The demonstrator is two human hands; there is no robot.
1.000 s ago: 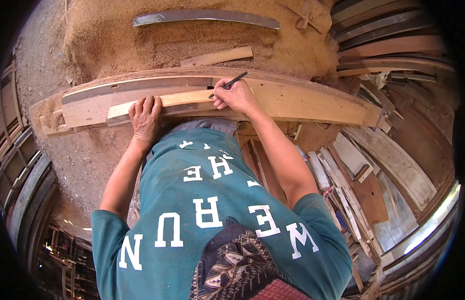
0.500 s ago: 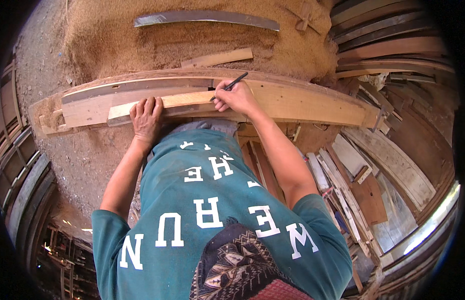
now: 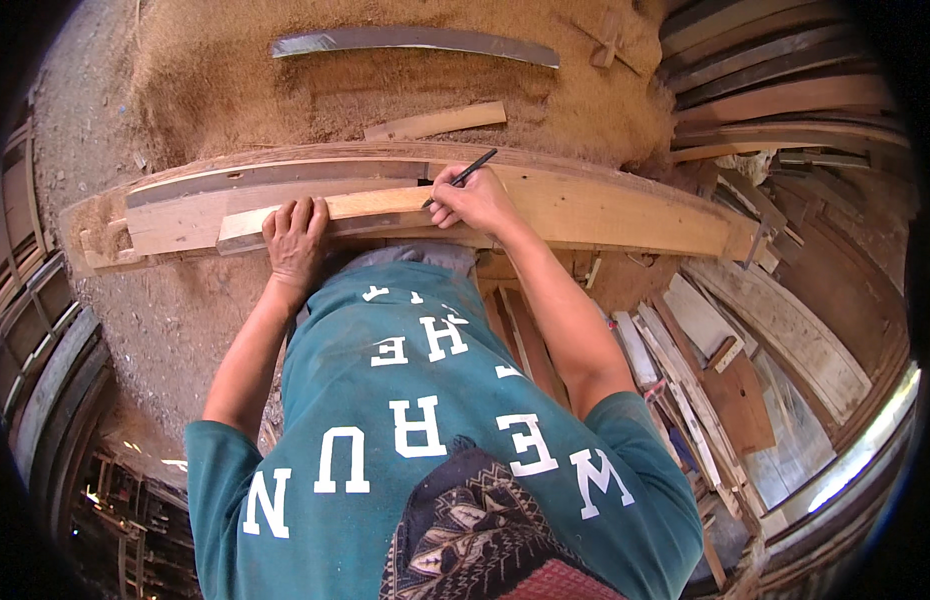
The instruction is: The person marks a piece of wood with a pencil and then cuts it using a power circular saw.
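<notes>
R hand clamps pen, tip at wood strip, seemingly mid-mark w/ no line discernible; L hand atop strip, grip unclear.

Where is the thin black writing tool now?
In the head view, upper centre, the thin black writing tool is in the bare right hand, its tip by the right end of the long pale wooden strip that the bare left hand touches.
</notes>
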